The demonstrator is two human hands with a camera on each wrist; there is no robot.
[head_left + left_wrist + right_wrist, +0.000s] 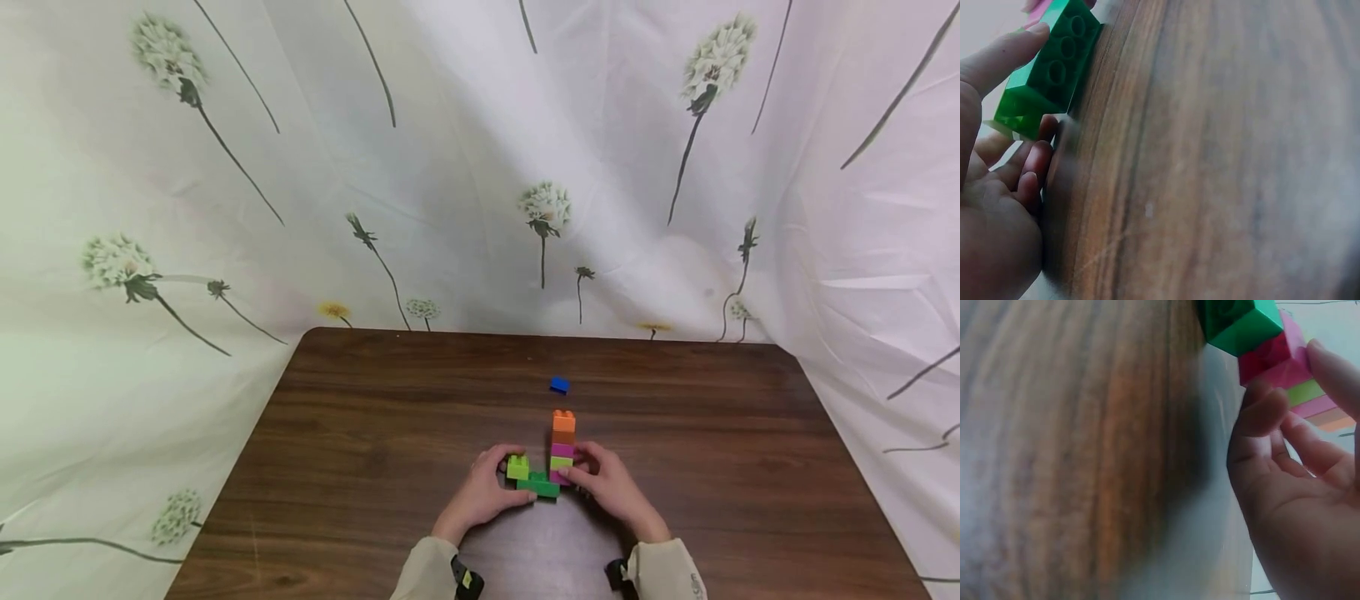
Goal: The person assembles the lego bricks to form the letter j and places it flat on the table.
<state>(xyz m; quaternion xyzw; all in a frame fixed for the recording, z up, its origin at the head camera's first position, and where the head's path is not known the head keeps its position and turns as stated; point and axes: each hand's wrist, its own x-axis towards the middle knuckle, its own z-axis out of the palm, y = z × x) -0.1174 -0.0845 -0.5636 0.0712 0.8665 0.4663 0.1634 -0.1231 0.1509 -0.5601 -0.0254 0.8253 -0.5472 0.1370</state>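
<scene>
My left hand (483, 493) pinches a long green toy building brick (538, 486), its thumb against the near side. A lime green brick (517, 467) sits on the green brick's left end, overhanging it. In the left wrist view the green brick's hollow underside (1063, 62) shows, tipped up from the table. My right hand (613, 485) holds the lower part of an upright stack of bricks (563, 437), orange on top, then brown, magenta, lime and pink. The bottom pink brick (1272, 359) adjoins the green brick's right end in the right wrist view.
A small blue brick (559, 385) lies on the dark wooden table (390, 400) behind the stack. A white cloth printed with dandelions (465, 167) hangs behind and beside the table. Both wrists wear black straps (468, 581).
</scene>
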